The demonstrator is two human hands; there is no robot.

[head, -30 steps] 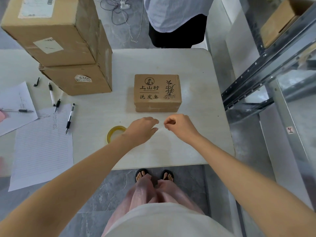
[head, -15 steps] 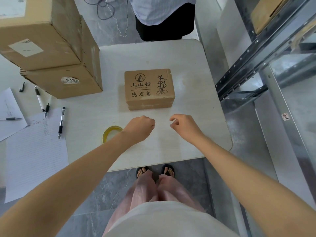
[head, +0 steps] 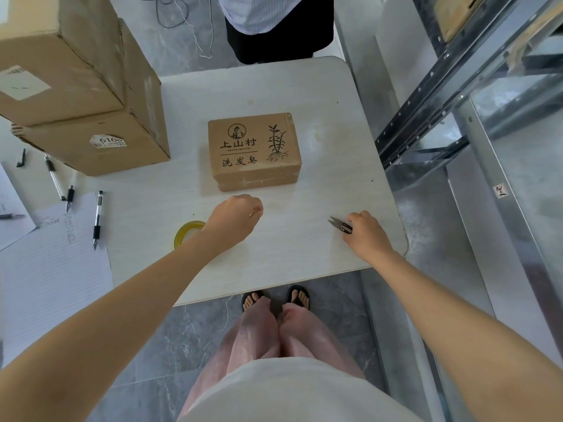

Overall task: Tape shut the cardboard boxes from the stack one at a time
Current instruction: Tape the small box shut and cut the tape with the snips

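A small brown printed cardboard box point(head: 254, 150) lies closed in the middle of the white table point(head: 304, 245). My left hand point(head: 236, 216) hovers just in front of it with curled fingers, pinching what looks like a clear tape end. The yellow-cored tape roll point(head: 185, 233) lies flat by that wrist, partly hidden. Near the table's right edge, my right hand point(head: 364, 231) grips a pair of small black thread snips point(head: 339, 225), blades pointing left. Two large stacked cardboard boxes point(head: 91, 95) stand at the back left.
Several pens point(head: 97, 219) and lined paper sheets point(head: 51, 269) lie on the left. Another person point(head: 278, 24) stands beyond the table's far edge. A metal shelving rack point(head: 457, 95) runs close along the right side. My legs and sandals are below the near edge.
My right hand has moved away from the left one to the table's right edge and taken hold of the snips. My left hand stayed in front of the small box, fingers curled.
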